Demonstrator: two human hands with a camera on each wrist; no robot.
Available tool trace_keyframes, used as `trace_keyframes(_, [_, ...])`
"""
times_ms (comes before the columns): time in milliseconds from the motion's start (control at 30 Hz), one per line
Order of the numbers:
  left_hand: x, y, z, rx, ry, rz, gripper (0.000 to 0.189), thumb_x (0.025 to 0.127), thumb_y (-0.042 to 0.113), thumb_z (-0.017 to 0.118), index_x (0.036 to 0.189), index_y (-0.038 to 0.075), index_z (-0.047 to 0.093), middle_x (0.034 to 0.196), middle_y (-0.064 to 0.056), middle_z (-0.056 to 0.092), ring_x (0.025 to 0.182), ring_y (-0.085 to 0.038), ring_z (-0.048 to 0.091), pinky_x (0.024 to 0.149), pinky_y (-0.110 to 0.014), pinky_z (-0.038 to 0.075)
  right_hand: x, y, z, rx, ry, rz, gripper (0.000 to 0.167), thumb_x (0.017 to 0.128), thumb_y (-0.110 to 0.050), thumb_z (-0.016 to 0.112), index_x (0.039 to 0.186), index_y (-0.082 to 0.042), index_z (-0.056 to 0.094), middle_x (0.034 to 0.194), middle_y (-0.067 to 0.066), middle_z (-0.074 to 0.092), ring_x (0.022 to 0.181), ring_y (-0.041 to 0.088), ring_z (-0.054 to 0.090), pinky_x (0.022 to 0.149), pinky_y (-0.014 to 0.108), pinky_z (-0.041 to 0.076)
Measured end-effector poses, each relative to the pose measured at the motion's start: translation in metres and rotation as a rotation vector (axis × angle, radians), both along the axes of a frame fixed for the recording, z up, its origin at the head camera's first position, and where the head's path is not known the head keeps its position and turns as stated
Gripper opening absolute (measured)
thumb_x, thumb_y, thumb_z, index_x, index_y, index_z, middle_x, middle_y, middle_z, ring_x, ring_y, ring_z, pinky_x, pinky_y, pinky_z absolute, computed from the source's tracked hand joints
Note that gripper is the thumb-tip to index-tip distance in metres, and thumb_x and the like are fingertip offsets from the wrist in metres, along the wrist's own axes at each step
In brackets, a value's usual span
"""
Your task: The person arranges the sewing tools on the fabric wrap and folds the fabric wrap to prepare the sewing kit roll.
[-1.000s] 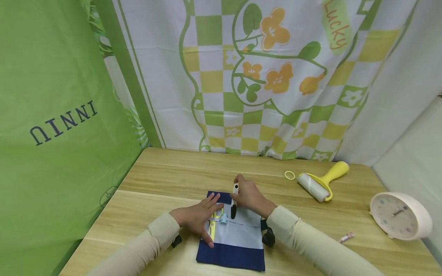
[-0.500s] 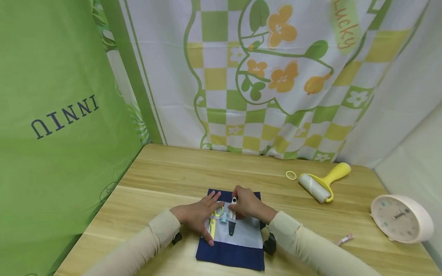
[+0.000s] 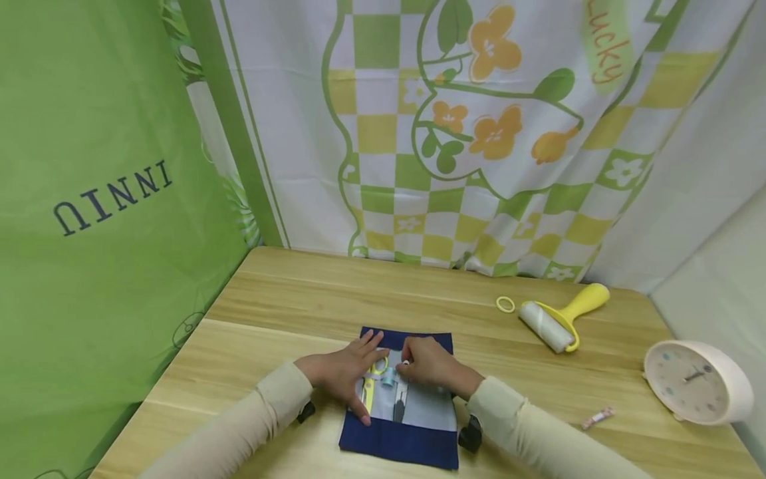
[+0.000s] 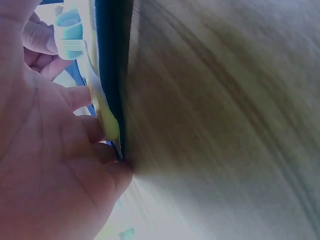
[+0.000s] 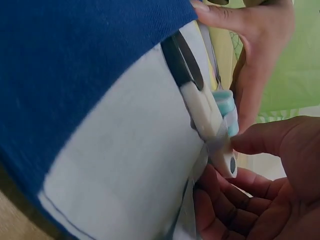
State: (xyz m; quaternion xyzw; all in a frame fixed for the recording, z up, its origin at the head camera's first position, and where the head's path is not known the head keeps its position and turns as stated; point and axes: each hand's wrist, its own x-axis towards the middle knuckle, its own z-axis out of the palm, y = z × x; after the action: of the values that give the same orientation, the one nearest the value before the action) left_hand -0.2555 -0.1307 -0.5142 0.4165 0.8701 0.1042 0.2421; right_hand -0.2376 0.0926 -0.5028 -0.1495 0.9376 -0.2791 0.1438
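Observation:
A navy pouch (image 3: 399, 444) with a pale grey lining lies unfolded on the table. My left hand (image 3: 340, 374) is spread over its left side, fingers straight, beside yellow scissors (image 3: 368, 396). A light blue thread spool (image 3: 388, 377) sits under a strap next to the scissors. My right hand (image 3: 432, 363) pinches the upper end of a slim white tool with a black tip (image 5: 205, 110). The strap (image 5: 218, 145) crosses the tool close to my right thumb. Its black tip reaches the navy flap (image 5: 90, 50) at the lower edge of the lining.
A yellow-handled lint roller (image 3: 559, 318) and a yellow ring (image 3: 505, 305) lie at the back right. A pink alarm clock (image 3: 697, 380) stands at the right edge. A small pinkish rolled item (image 3: 598, 418) lies near my right forearm. Curtains border the table's back and left.
My right hand has brought the white tool down through the strap, toward the front, until its black tip meets the navy flap. My left hand stays in place on the pouch.

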Motion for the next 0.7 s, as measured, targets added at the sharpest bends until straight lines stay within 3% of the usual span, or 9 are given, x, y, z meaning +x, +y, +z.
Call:
trace_keyframes(167, [0.001, 0.000, -0.001, 0.005, 0.003, 0.004, 0.127, 0.068, 0.063, 0.084, 0.160, 0.008, 0.018, 0.169, -0.021, -0.004, 0.157, -0.041, -0.005, 0.126, -0.055, 0.015, 0.003, 0.001, 0.001, -0.002, 0.025, 0.051, 0.015, 0.090, -0.019, 0.072, 0.082, -0.012, 0.061, 0.067, -0.001, 0.056, 0.058, 0.013, 0.050, 0.049, 0.025, 0.037])
trace_keyframes(333, [0.003, 0.002, -0.002, 0.001, 0.001, -0.001, 0.127, 0.068, 0.063, 0.085, 0.160, 0.008, 0.017, 0.169, -0.021, -0.004, 0.157, -0.040, -0.004, 0.126, -0.055, 0.015, 0.006, 0.028, 0.023, -0.032, 0.123, 0.076, 0.019, 0.091, -0.019, 0.070, 0.102, -0.003, 0.068, 0.082, 0.004, 0.067, 0.067, 0.010, 0.058, 0.058, 0.026, 0.047])
trace_keyframes(400, [0.004, 0.003, -0.002, 0.003, -0.002, 0.003, 0.127, 0.067, 0.063, 0.085, 0.160, 0.008, 0.018, 0.169, -0.021, -0.004, 0.157, -0.040, -0.004, 0.126, -0.056, 0.016, 0.007, 0.053, 0.041, -0.091, 0.165, 0.063, 0.022, 0.093, -0.016, 0.069, 0.107, 0.000, 0.067, 0.090, 0.008, 0.069, 0.070, 0.009, 0.061, 0.059, 0.025, 0.049])
trace_keyframes(500, [0.004, 0.003, 0.000, -0.004, 0.002, 0.014, 0.129, 0.066, 0.063, 0.086, 0.160, 0.008, 0.018, 0.169, -0.020, -0.004, 0.157, -0.040, -0.004, 0.126, -0.055, 0.016, 0.014, 0.102, 0.070, -0.105, 0.240, 0.006, 0.015, 0.094, -0.014, 0.067, 0.102, -0.002, 0.069, 0.089, 0.006, 0.072, 0.066, 0.006, 0.063, 0.055, 0.022, 0.049])
trace_keyframes(600, [0.005, 0.003, 0.001, -0.017, 0.019, 0.018, 0.130, 0.065, 0.064, 0.085, 0.160, 0.009, 0.018, 0.169, -0.020, -0.004, 0.157, -0.039, -0.003, 0.126, -0.054, 0.016, 0.029, 0.156, 0.089, 0.000, 0.284, -0.061, 0.010, 0.094, -0.014, 0.067, 0.097, -0.006, 0.071, 0.086, 0.002, 0.073, 0.069, 0.005, 0.064, 0.056, 0.021, 0.049])
trace_keyframes(700, [0.004, 0.005, 0.002, -0.023, 0.033, 0.011, 0.130, 0.065, 0.065, 0.085, 0.160, 0.008, 0.018, 0.169, -0.020, -0.003, 0.157, -0.040, -0.002, 0.126, -0.054, 0.016, 0.046, 0.208, 0.092, 0.137, 0.263, -0.083, 0.010, 0.092, -0.015, 0.069, 0.097, -0.006, 0.070, 0.087, 0.000, 0.072, 0.074, 0.006, 0.064, 0.058, 0.021, 0.049])
